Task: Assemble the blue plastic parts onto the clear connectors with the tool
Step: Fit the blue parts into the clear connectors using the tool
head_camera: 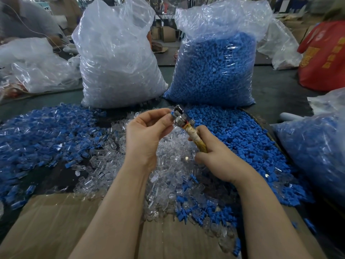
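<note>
We look from one camera on our head, facing forward and down, close above our two bare forearms and the dark green counter (pixel 270 94).

two tall bags (pixel 119 58) wall off the far side.

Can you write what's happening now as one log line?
left hand: pinches blue part at tool head | right hand: grips tool handle | piles: clear connectors

blue parts (pixel 233 131), clear connectors (pixel 168 156), red bag (pixel 324 58)
</note>
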The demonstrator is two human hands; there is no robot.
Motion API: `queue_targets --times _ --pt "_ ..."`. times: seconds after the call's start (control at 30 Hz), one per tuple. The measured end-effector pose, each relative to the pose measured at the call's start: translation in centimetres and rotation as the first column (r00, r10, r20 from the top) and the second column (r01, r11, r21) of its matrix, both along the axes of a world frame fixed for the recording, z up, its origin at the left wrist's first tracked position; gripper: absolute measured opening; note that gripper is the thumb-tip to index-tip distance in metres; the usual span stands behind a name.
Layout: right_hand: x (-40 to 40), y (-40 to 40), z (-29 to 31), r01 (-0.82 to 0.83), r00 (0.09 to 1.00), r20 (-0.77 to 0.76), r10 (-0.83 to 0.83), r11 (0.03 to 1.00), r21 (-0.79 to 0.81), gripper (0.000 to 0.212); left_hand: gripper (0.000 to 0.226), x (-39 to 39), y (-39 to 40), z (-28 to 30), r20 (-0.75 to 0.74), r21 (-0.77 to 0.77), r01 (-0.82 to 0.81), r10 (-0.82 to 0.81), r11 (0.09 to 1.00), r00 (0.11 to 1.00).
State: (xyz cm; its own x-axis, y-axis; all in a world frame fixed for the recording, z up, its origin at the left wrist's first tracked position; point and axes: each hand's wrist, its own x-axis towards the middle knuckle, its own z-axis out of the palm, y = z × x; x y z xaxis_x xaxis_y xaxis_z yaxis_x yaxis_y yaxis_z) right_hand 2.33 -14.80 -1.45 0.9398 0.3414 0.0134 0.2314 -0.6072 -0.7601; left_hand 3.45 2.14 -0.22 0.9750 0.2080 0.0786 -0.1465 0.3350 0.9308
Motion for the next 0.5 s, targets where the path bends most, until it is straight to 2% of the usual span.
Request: queue_targets --times 0.23,0.5 --pt "0.14 0.10 -0.20 0.023 0.999 0.047 -0.017 0.992 -0.126 0.033 0.012 0.06 0.25 0.05 0.000 0.044 0.001 -0.001 0.999 1.000" --pt "0.35 -0.24 -0.57 0.054 0.998 0.045 -0.049 0.994 -0.095 0.040 0.015 -0.14 0.17 0.22 0.034 0.105 0.014 -0.017 0.994 0.999"
